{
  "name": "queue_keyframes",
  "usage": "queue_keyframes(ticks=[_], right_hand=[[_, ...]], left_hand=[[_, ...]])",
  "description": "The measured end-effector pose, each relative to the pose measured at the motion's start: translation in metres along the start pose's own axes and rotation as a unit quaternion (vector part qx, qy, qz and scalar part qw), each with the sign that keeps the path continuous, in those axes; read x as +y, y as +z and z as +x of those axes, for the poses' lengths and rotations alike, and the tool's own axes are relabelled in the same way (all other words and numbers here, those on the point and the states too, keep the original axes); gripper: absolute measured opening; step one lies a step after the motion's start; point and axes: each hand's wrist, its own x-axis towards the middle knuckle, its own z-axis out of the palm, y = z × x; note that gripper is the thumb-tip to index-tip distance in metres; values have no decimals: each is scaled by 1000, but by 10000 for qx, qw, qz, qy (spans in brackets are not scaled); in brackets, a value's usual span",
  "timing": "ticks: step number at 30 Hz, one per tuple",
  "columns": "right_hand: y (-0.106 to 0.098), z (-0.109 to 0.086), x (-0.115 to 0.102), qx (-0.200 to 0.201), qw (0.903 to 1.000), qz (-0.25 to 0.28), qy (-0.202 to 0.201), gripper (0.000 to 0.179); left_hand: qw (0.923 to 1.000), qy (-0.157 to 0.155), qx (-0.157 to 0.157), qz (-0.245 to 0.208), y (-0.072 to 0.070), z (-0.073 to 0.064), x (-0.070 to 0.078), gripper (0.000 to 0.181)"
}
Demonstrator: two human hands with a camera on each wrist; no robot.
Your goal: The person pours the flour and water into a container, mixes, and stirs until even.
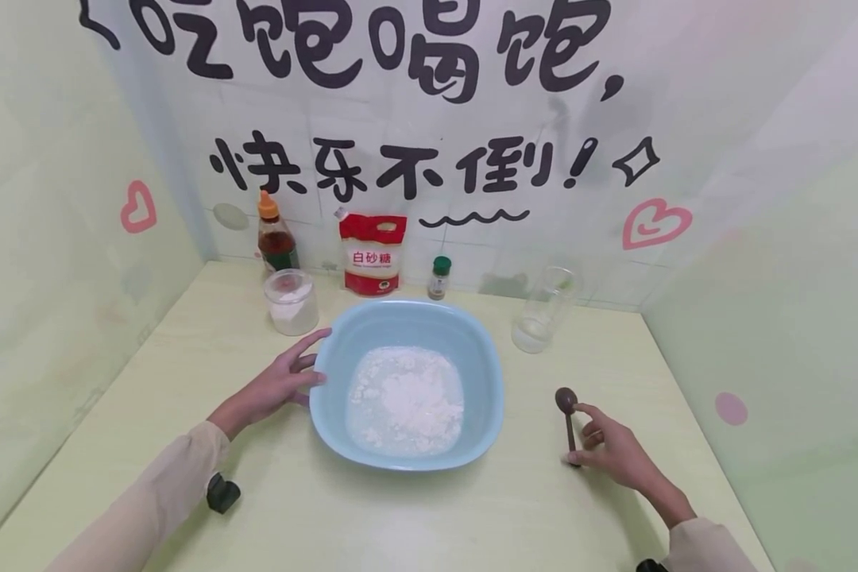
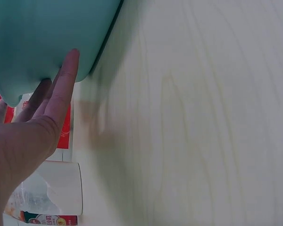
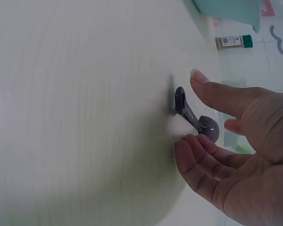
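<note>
A light blue basin [image 1: 482, 373] stands mid-table with white powder [image 1: 418, 397] lying in clear liquid at its bottom. My left hand [image 1: 275, 389] touches the basin's left side with its fingers extended; in the left wrist view the fingertips [image 2: 71, 59] rest against the outer wall. To the right of the basin, a dark brown spoon [image 1: 566, 400] is on the table, bowl pointing away from me. My right hand [image 1: 615, 453] is right beside it. In the right wrist view, thumb and loosely bent fingers stand apart on either side of the spoon [image 3: 209, 129].
Along the back wall are an orange-capped sauce bottle [image 1: 277, 242], a jar of white powder [image 1: 291, 306], a red-and-white sugar pouch [image 1: 372, 258] and a green-capped shaker [image 1: 439, 278]. A clear glass [image 1: 536, 326] holding some liquid stands behind the spoon. Walls enclose the left, back and right.
</note>
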Motion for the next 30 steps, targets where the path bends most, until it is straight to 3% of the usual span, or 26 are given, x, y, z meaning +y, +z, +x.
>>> queue_keyframes(ticks=[7, 30], right_hand=[[3, -1, -1, 75, 9999, -70, -108, 75], [16, 8, -5, 250, 9984, -383, 322, 69]], left_hand=[[9999, -97, 87, 81, 0, -1, 2, 80], [9999, -47, 30, 90, 0, 1, 1, 79]])
